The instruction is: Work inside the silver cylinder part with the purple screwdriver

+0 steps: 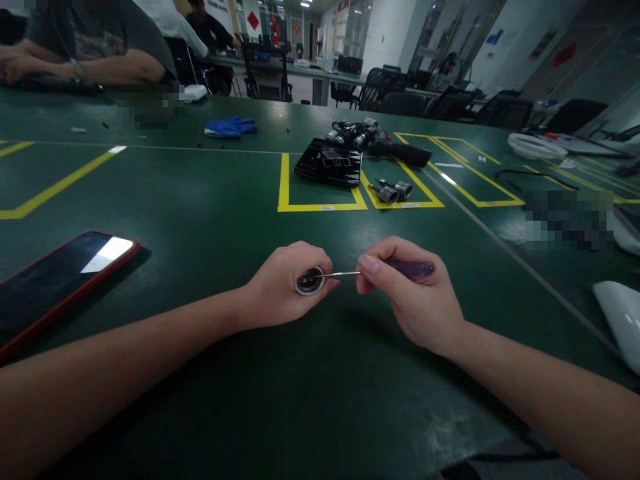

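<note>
My left hand [286,283] is wrapped round a small cylindrical metal part [309,281], its round open end facing me. Inside that end it looks dark, and the details are too small to make out. In my right hand [417,297] is a screwdriver [411,268] with a translucent purple handle. Its thin metal shaft points left, and the tip reaches into the open end of the metal part. Both hands are just above the green table [320,400]. My left fingers hide most of the part's body.
Beyond my hands, two similar metal parts [393,191] lie in a yellow-taped box, near a black pouch [330,162] and a pile of metal pieces [353,132]. A blue glove [231,127] lies farther back. A phone [60,287] rests at left. A person [95,47] sits across the table.
</note>
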`<move>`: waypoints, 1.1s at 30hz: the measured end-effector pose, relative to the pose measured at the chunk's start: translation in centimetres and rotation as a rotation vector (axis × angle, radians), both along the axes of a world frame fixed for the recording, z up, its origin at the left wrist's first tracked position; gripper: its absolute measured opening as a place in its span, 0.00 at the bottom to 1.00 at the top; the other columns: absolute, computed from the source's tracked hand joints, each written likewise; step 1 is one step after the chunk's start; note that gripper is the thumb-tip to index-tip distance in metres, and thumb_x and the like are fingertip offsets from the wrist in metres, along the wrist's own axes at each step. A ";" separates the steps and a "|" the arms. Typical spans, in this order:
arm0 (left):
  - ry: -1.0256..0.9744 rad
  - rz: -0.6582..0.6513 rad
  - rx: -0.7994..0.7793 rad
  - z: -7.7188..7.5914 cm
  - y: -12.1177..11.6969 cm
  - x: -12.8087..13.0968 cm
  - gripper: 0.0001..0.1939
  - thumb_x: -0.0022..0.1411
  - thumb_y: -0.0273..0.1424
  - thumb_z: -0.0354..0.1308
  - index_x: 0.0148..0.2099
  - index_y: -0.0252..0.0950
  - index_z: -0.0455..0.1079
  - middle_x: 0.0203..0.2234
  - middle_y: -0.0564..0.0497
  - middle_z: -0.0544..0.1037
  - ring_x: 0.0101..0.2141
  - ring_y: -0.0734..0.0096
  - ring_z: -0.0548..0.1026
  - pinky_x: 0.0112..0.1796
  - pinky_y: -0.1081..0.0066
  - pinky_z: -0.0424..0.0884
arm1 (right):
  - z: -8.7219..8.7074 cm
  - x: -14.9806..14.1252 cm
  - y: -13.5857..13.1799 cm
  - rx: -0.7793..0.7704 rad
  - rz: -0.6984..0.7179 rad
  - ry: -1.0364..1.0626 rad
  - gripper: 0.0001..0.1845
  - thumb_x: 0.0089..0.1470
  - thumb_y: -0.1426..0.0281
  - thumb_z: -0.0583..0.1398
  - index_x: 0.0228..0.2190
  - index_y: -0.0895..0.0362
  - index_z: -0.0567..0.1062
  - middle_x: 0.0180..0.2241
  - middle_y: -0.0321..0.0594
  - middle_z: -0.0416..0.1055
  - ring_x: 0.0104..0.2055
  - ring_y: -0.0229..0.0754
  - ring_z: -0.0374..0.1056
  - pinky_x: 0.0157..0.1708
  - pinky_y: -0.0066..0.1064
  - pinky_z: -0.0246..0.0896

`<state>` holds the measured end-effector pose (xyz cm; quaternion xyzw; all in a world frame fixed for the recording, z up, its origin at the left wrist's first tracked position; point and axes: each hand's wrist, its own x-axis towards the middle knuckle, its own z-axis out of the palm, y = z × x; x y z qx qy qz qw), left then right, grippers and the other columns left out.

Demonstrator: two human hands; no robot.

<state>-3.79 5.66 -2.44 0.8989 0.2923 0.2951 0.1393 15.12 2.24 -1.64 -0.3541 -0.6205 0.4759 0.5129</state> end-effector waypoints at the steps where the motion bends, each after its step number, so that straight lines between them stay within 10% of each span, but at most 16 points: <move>1: 0.003 -0.001 -0.001 0.0 0.0 0.0 0.07 0.56 0.28 0.55 0.27 0.34 0.63 0.21 0.54 0.70 0.24 0.75 0.69 0.27 0.75 0.64 | 0.0 0.0 0.0 0.000 0.004 -0.006 0.07 0.52 0.67 0.60 0.25 0.56 0.72 0.21 0.30 0.68 0.24 0.32 0.64 0.25 0.25 0.59; 33: -0.003 -0.007 -0.033 0.1 -0.1 0.1 0.06 0.56 0.27 0.56 0.27 0.34 0.63 0.22 0.54 0.70 0.25 0.75 0.68 0.28 0.75 0.64 | 0.5 0.1 -0.3 0.062 -0.014 -0.097 0.07 0.52 0.68 0.60 0.25 0.56 0.71 0.21 0.31 0.68 0.24 0.32 0.64 0.24 0.25 0.59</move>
